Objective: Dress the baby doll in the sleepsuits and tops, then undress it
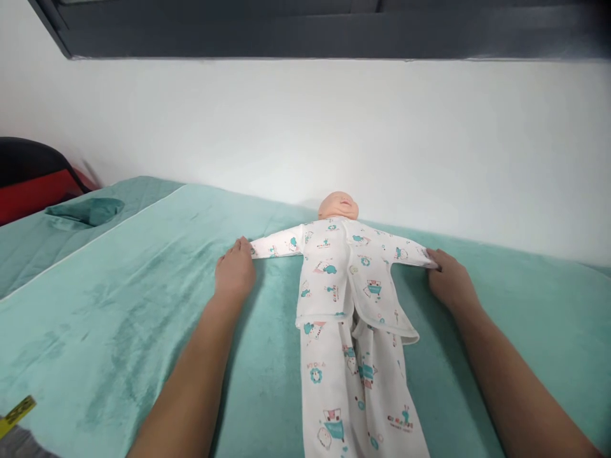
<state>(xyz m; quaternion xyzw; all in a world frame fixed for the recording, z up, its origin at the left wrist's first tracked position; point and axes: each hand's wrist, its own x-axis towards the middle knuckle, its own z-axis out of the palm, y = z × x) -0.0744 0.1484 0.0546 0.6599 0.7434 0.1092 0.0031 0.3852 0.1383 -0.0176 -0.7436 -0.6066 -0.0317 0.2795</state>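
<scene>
A baby doll (pixel 338 205) lies on its back, its head toward the wall. It wears a white printed jacket (pixel 327 273) and matching trousers (pixel 324 388), whose lower ends run out of view. Both jacket sleeves are stretched out to the sides. My left hand (pixel 235 270) is closed on the cuff of the sleeve (pixel 279 243) on the left. On the opposite side, my right hand (pixel 451 278) pinches the end of the other sleeve (pixel 405 250). The doll's own hands cannot be seen.
A green plush sheet (pixel 143 286) covers the bed up to the white wall (pixel 238 127). Crumpled green cloth (pixel 88 211) lies at the far left beside a red and black object (pixel 38 181). A dark frame (pixel 286 32) juts above. A yellow label (pixel 18 413) shows at lower left.
</scene>
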